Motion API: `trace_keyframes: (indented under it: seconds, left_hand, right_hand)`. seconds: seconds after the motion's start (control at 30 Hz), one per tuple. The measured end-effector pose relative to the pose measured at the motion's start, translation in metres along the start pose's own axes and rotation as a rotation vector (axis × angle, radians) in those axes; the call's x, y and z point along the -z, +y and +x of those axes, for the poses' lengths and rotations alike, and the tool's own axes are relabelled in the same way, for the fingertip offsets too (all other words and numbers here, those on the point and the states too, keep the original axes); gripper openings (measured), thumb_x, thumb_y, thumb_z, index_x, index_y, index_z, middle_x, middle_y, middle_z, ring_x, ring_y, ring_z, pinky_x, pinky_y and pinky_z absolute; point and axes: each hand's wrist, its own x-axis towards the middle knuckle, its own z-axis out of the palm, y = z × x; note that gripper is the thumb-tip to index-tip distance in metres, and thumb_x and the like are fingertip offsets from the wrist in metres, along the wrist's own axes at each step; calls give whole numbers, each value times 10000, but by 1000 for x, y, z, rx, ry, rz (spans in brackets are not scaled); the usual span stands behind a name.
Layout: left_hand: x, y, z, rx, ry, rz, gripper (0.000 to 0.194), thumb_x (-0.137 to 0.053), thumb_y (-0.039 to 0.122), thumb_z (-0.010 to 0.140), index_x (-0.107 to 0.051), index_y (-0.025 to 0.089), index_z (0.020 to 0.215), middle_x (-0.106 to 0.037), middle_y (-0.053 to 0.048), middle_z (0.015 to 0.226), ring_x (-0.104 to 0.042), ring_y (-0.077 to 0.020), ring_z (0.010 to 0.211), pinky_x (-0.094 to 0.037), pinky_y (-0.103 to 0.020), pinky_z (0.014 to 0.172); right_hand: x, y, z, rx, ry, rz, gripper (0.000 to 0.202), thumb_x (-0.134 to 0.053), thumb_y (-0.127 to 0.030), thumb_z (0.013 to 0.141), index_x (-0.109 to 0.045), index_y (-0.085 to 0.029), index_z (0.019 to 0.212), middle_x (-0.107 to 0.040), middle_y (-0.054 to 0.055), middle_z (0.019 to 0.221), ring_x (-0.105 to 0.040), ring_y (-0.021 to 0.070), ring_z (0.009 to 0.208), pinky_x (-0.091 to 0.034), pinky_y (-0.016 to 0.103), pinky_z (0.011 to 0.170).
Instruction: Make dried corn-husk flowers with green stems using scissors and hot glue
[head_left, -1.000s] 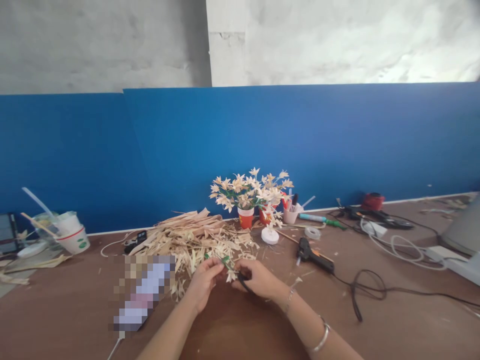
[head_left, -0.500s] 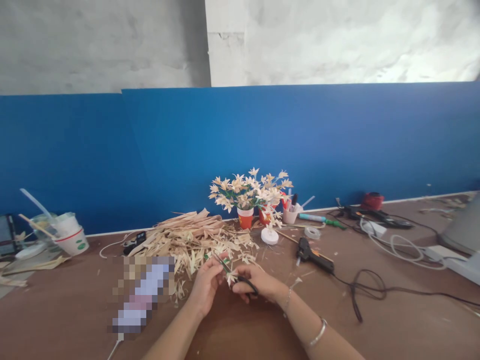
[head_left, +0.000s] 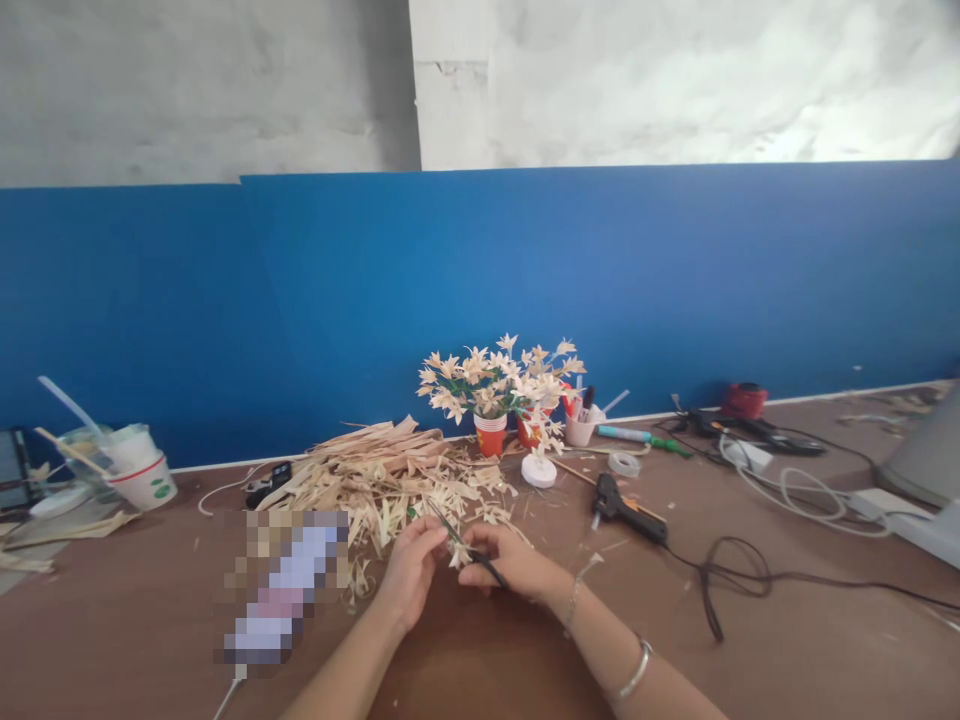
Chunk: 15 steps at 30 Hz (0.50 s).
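Between my hands is a small pale flower (head_left: 459,555), which looks made of dried husk. My left hand (head_left: 412,572) is closed in a pinch beside it and appears to hold it; the exact grip is hidden behind the fingers. A pair of black-handled scissors (head_left: 491,568) is in my right hand (head_left: 517,562), fingers wrapped round the handles. Its blades point up and left, across the top of the flower toward my left fingertips. Just beyond both hands spreads a heap of dried husk strips (head_left: 382,470).
Finished-looking flowers (head_left: 487,380) stand in red paper cups (head_left: 490,437) at the back. A glue gun (head_left: 626,512) and its black cord lie to the right, near a tape roll (head_left: 624,464). A blurred-out device lies left; a white cup (head_left: 146,485) stands farther left.
The scissors have turned a little in my right hand, so their blades and handles lie in a straighter line. My left hand has hardly moved.
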Motion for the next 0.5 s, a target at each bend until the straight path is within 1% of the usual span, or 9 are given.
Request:
trace_keyframes:
  seconds: [0.1, 0.3, 0.4, 0.5]
  left_hand:
    - [0, 1, 0, -7, 25, 35, 179, -646, 189, 627, -488, 156, 547, -442, 58, 512, -390, -70, 505, -318, -200, 534]
    - [0, 2, 1, 5, 28, 44, 214, -658, 198, 605, -468, 157, 514, -412, 60, 499, -380, -69, 501, -313, -196, 527]
    - [1, 2, 2, -7, 19, 35, 209, -651, 179, 607, -468, 156, 508, -409, 59, 498, -378, -67, 500, -317, -193, 523]
    - [1, 2, 2, -9, 27, 18, 192, -638, 155, 605, -475, 154, 505, -420, 56, 499, -382, -66, 499, -321, -190, 516]
  right_hand:
    - [1, 4, 2, 10, 16, -34, 473, -778, -426, 481, -475, -163, 732, -503, -74, 568, -417, 47, 450, -354, 174, 418]
    - [4, 9, 6, 115, 97, -127, 479, -802, -406, 445, -506, -152, 724, -479, -76, 577, -401, 59, 521, -314, 172, 470]
    - [3, 5, 4, 117, 88, -154, 461, -791, -421, 462, -511, -153, 711, -474, -75, 573, -388, 58, 517, -295, 172, 470]
    - [3, -2, 1, 71, 70, -158, 464, -773, -448, 475, -504, -155, 715, -456, -79, 542, -356, 50, 482, -259, 170, 444]
